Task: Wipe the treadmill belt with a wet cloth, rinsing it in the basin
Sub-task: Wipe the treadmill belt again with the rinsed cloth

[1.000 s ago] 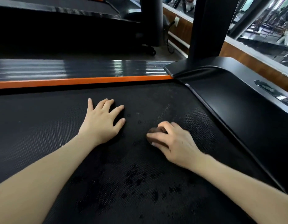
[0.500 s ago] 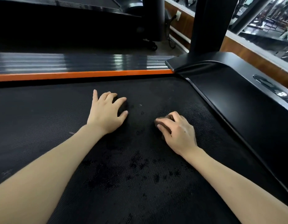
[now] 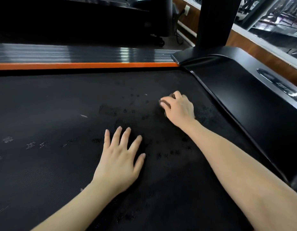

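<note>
Right hand [image 3: 178, 109] grips cloth [image 3: 172, 96] (near black cover [image 3: 244, 100]) | left hand [image 3: 118, 162] flat on belt [image 3: 44, 105]

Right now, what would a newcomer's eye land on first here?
Two hands on the black treadmill belt: the left hand lies flat, fingers spread, while the right hand, farther ahead, curls over a mostly hidden brown cloth. Beyond them a bright orange stripe lines the belt's far edge.

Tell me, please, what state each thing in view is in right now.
left hand: flat on the treadmill belt, fingers spread
right hand: fingers curled round the cloth
cloth: bunched, mostly hidden under the right hand, on the belt
treadmill belt: dark wet spots around the hands
</note>
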